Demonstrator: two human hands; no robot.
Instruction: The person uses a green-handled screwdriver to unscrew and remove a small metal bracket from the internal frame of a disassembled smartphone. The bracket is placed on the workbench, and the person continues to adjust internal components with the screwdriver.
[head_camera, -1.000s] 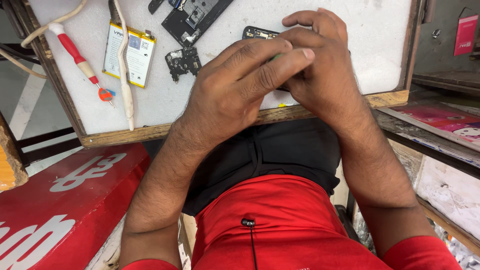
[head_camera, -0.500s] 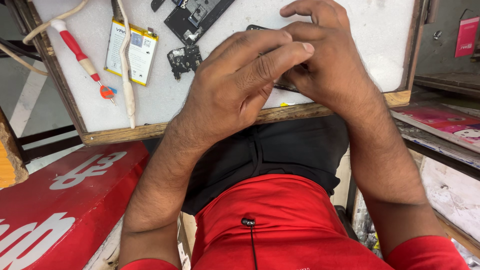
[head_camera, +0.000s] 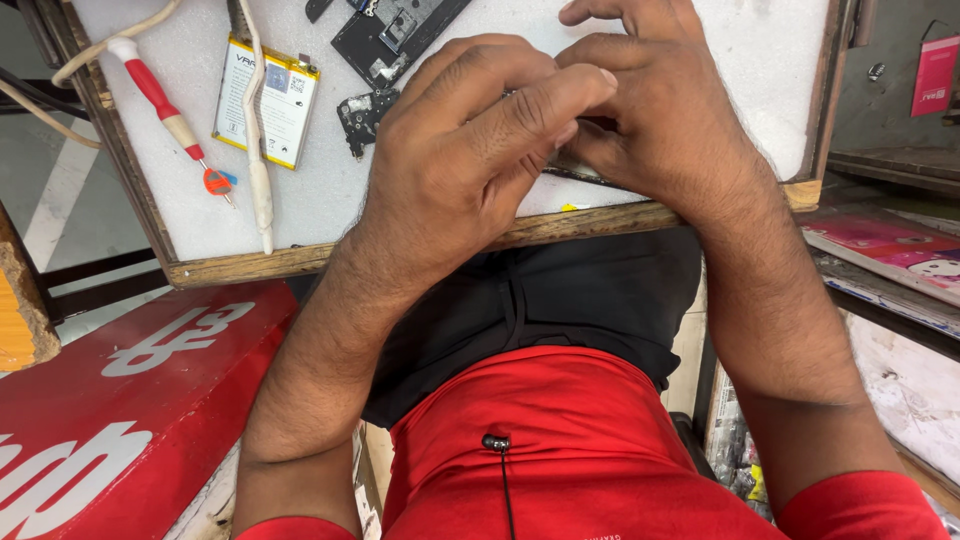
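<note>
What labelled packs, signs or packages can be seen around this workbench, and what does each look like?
Flat rectangular white battery with yellow edges: on the white board, upper left, a printed label on its face.
Red sign panel with large white lettering: lower left, below the board.
Small pink hanging packet: far right, upper edge.
Pink printed flat package: right shelf.

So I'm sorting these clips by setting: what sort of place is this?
Probably a small phone repair bench. On the white work board lie a loose flat battery, a red-handled screwdriver and dark circuit parts, while the left hand and right hand work together over something mostly hidden.
</note>
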